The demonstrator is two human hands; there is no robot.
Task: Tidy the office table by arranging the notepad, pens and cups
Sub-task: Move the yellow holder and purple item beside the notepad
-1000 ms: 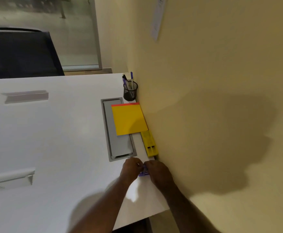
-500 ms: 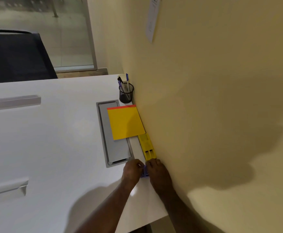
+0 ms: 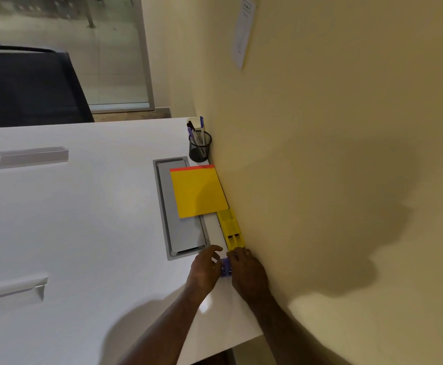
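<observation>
A yellow notepad (image 3: 199, 192) with a red top strip lies flat against the wall, partly over the grey cable tray. Behind it stands a black mesh pen cup (image 3: 200, 148) with several pens. A yellow block-like object (image 3: 230, 229) lies along the wall just past the notepad. A small purple object (image 3: 225, 268) sits on the white table (image 3: 83, 219) between my hands, mostly hidden. My left hand (image 3: 205, 270) and my right hand (image 3: 246, 271) press in on it from either side, fingers curled around it, right hand's fingertips touching the yellow object's near end.
A grey recessed cable tray (image 3: 182, 233) runs left of the notepad. Two more grey lids, one (image 3: 32, 156) farther back and one (image 3: 12, 291) nearer, sit on the table's left. A dark office chair (image 3: 28, 85) stands behind the table. The yellow wall (image 3: 320, 180) borders the right edge.
Both hands have slid the purple object forward along the wall, up to the near end of the yellow object. The camera has shifted slightly.
</observation>
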